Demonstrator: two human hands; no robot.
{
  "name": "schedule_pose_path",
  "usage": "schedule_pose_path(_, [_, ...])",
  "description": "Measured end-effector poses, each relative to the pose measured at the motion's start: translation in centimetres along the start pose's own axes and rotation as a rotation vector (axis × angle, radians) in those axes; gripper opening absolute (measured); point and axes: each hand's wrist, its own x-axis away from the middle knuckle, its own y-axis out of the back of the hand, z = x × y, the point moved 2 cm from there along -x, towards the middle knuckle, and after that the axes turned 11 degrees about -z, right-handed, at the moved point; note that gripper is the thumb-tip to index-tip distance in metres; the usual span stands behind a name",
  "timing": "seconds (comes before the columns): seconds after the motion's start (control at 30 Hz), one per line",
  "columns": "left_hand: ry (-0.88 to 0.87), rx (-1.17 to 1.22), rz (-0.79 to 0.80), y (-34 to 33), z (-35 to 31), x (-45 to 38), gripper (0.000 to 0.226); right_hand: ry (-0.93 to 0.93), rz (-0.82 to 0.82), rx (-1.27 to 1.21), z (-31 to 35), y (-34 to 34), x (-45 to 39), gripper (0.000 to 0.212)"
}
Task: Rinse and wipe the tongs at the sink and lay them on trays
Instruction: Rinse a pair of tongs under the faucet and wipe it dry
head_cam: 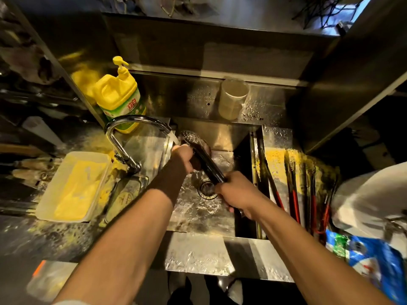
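A pair of steel tongs (203, 158) with perforated spoon tips lies slanted over the sink (220, 133), its tips under the running water from the faucet (132, 122). My right hand (237, 192) grips the handle end above the drain (207, 188). My left hand (184, 157) is curled around the tongs near the tips, and something dark shows under its fingers. Several more tongs with red handles (295, 194) lie on the counter right of the sink.
A yellow detergent pump bottle (120, 97) stands behind the faucet. A plastic container (74, 188) with yellow contents sits to the left. A clear cup (232, 97) stands on the back ledge. A blue packet (370, 260) and a white cloth (374, 194) lie at right.
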Motion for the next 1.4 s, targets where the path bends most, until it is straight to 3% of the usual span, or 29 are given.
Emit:
schedule_pose_path(0.13, [0.073, 0.192, 0.027, -1.0, 0.6, 1.0, 0.044, -0.023, -0.045, 0.026, 0.2, 0.0, -0.6, 0.020])
schedule_pose_path(0.27, [0.036, 0.175, 0.030, -0.4, 0.5, 0.6, 0.031, -0.023, -0.020, 0.065, 0.2, 0.0, -0.8, 0.016])
schedule_pose_path(0.37, [0.093, 0.257, 0.082, -1.0, 1.1, 1.4, 0.036, 0.001, -0.044, 0.066, 0.6, -0.2, -1.2, 0.018])
schedule_pose_path(0.47, [0.150, 0.285, -0.005, -0.7, 0.6, 0.7, 0.032, 0.004, -0.023, 0.147, 0.6, -0.6, -1.0, 0.018])
schedule_pose_path(0.57, [0.130, 0.239, -0.034, -0.3, -0.3, -0.2, 0.043, 0.015, -0.010, 0.165, 0.2, 0.7, -0.5, 0.011])
schedule_pose_path(0.7, [-0.023, 0.195, -0.343, 1.9, -0.6, -2.1, 0.046, -0.035, 0.042, 0.169, -1.0, 4.2, 0.9, 0.005])
schedule_pose_path(0.77, [-0.066, 0.185, -0.387, 2.9, -0.2, -3.0, 0.046, -0.058, 0.026, 0.119, -1.3, 5.8, 1.0, 0.003])
schedule_pose_path(0.9, [-0.028, -0.077, -0.254, 2.4, 1.8, -2.5, 0.067, -0.143, -0.028, -0.017, -1.3, 6.6, 0.6, 0.003])
schedule_pose_path(1.0, [-0.047, -0.096, -0.119, 1.9, 3.4, -1.1, 0.061, -0.129, -0.055, -0.053, -1.5, 6.2, 0.7, 0.005])
schedule_pose_path(1.07, [-0.039, -0.077, -0.055, 1.8, 4.3, -0.1, 0.051, -0.009, -0.144, 0.113, -1.4, 6.0, 1.0, 0.014])
schedule_pose_path(1.17, [-0.005, -0.078, 0.040, 1.3, 5.1, 1.6, 0.035, 0.214, -0.355, 0.595, -1.6, 5.9, 1.6, 0.042])
schedule_pose_path(1.23, [-0.036, -0.125, 0.081, 0.6, 5.0, 2.3, 0.020, 0.238, -0.496, 0.770, -2.1, 5.8, 2.1, 0.047])
schedule_pose_path(1.4, [-0.126, -0.216, 0.215, -2.5, 4.5, 4.8, 0.008, 0.189, -0.648, 0.697, -3.5, 7.2, 4.1, 0.051])
